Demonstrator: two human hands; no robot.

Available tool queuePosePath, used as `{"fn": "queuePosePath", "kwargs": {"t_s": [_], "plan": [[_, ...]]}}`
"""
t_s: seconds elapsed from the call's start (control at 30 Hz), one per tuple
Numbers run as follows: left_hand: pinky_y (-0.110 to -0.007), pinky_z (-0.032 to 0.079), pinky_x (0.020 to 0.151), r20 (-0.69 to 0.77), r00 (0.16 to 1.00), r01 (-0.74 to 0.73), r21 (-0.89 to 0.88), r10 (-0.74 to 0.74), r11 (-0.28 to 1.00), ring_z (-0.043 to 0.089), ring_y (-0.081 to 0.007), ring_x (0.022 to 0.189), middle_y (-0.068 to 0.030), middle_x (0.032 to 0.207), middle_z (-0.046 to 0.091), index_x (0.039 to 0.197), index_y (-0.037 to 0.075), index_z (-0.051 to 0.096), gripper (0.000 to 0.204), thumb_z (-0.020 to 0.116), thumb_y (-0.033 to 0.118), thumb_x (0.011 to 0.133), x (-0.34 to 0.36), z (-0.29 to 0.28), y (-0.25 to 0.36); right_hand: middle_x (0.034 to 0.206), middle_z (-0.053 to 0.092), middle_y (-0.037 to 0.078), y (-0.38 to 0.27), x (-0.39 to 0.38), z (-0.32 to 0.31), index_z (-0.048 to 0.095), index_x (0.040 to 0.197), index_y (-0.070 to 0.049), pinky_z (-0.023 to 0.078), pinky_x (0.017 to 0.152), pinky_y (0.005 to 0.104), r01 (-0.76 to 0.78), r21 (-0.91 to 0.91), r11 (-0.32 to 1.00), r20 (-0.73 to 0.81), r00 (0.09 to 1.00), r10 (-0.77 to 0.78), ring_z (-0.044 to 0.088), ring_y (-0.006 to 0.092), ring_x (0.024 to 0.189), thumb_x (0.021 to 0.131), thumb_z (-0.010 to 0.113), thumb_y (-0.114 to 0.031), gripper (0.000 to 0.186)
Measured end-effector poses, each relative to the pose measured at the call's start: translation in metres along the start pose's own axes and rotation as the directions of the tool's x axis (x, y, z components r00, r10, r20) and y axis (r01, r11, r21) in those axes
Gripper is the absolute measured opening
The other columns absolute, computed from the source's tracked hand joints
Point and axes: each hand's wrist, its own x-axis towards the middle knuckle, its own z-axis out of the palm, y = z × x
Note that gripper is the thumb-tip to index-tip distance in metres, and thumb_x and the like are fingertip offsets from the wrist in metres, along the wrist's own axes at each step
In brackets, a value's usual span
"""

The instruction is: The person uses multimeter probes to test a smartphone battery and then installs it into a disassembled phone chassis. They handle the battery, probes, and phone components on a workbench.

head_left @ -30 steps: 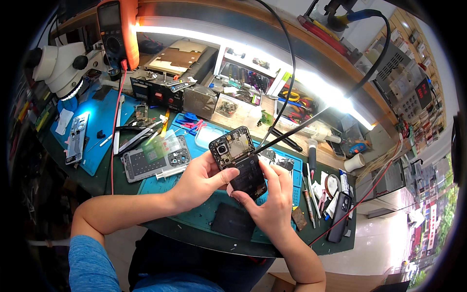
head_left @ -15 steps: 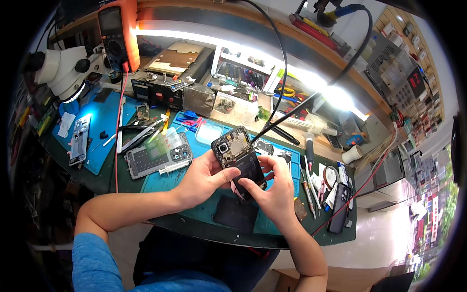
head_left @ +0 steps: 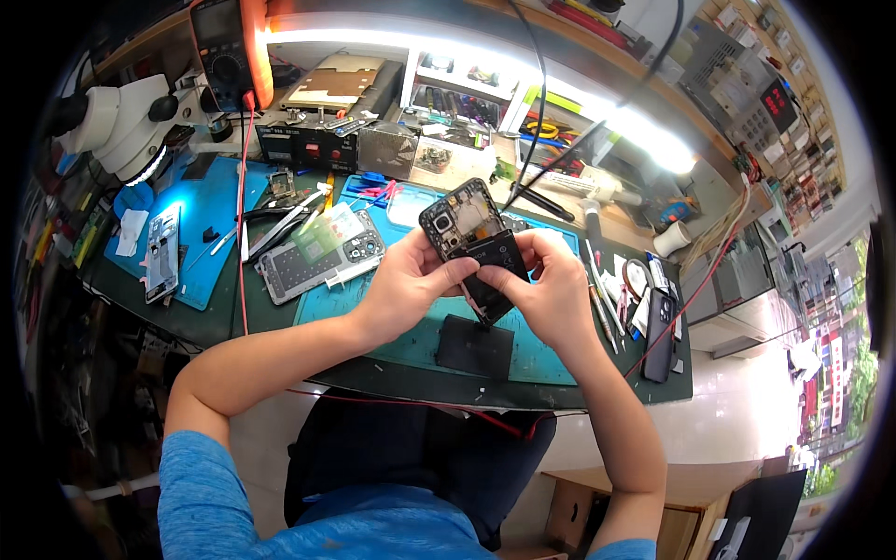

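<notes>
Opened black smartphone with exposed internals (head_left: 474, 245) held above worktop's front-middle edge, over teal mat (head_left: 373, 322). Left hand (head_left: 403, 285) clamped on its lower side; right hand (head_left: 551, 285) pinching dark battery panel (head_left: 493, 271). Step judged: separating panel; slow, even prying needed.

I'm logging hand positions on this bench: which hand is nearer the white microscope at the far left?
Left. The left hand grips the opened phone on the side facing the microscope; the right hand holds the phone's other side, farther away.
</notes>
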Motion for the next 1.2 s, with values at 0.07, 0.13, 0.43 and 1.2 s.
{"fn": "queuePosePath", "kwargs": {"t_s": [0.07,0.13,0.43,1.2], "plan": [[-0.038,0.066,0.093,0.001,0.998,0.055,-0.083,-0.055,0.995,0.072,-0.0160,0.111,-0.0093,0.126,0.071,0.133,0.001,0.058,0.033,0.070,0.011,0.104,0.001,0.003,0.005,0.093,0.074,0.011,-0.002,-0.004,-0.002,0.066,0.132,-0.003,0.057,0.079,0.0384,-0.010,0.112,0.994,-0.048,0.999,0.015,0.072,0.0243,0.088,0.082,0.090,-0.023,0.059],[-0.039,0.067,0.091,-0.005,0.995,0.101,-0.088,-0.102,0.991,0.071,-0.0164,0.111,-0.0074,0.125,0.070,0.132,0.004,0.059,0.032,0.070,0.015,0.105,0.001,-0.002,0.009,0.106,0.077,0.014,-0.008,-0.010,-0.005,0.065,0.136,-0.003,0.059,0.085,0.0382,0.016,0.183,0.983,-0.132,0.991,0.009,0.074,0.0256,0.097,0.087,0.086,-0.020,0.055],[-0.041,0.065,0.093,-0.190,0.962,0.182,-0.096,-0.197,0.979,0.070,-0.0158,0.109,-0.0040,0.122,0.068,0.130,0.008,0.058,0.026,0.066,0.021,0.108,-0.024,-0.019,0.041,0.127,0.066,0.018,0.014,-0.093,-0.008,0.063,0.137,-0.003,0.050,0.105,0.0439,0.298,-0.234,0.925,0.277,0.933,-0.231,0.062,0.0359,0.121,0.080,0.089,-0.037,0.072],[-0.043,0.061,0.104,-0.186,0.950,0.177,-0.345,-0.252,0.922,0.070,-0.0197,0.109,-0.0102,0.125,0.067,0.136,0.005,0.048,0.028,0.054,-0.001,0.109,-0.115,0.043,-0.020,0.118,0.066,0.012,-0.017,-0.106,0.012,0.069,0.123,-0.003,0.057,0.092,0.0415,0.133,-0.259,0.957,0.024,0.991,-0.132,0.064,0.0314,0.111,0.081,0.089,-0.039,0.059]]}}
